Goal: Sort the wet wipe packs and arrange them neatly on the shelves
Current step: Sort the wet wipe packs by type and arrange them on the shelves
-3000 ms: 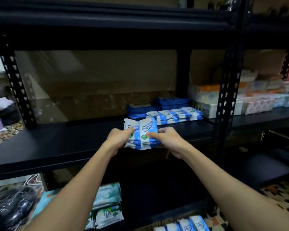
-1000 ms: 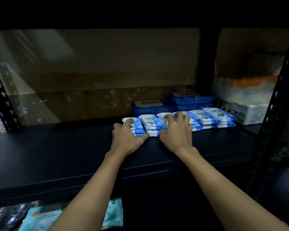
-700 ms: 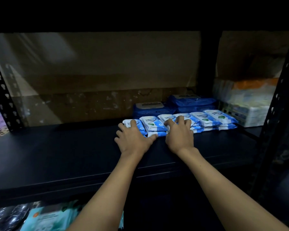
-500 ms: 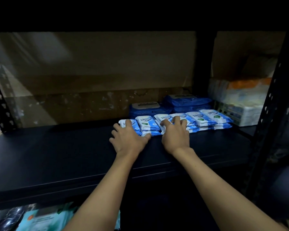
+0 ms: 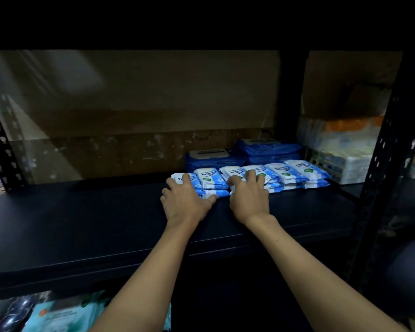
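Observation:
A row of small blue-and-white wet wipe packs (image 5: 285, 173) lies stacked two high on the black shelf (image 5: 82, 221), right of the middle. My left hand (image 5: 185, 200) rests on the leftmost packs (image 5: 209, 180), fingers spread over the end stack and thumb along its front edge. My right hand (image 5: 248, 195) presses with straight fingers on the packs next to them. Behind the row lie larger dark blue wipe packs (image 5: 266, 149).
A black perforated upright (image 5: 381, 164) stands at the right, with stacked white and orange packages (image 5: 340, 149) behind it. Brown cardboard (image 5: 130, 111) backs the shelf. Teal wipe packs (image 5: 65, 315) lie on the lower shelf at bottom left.
Three seconds ago both hands held a pair of packs above the shelf front. Those packs now lie at the left end of the row, and both hands have stayed pressed on them.

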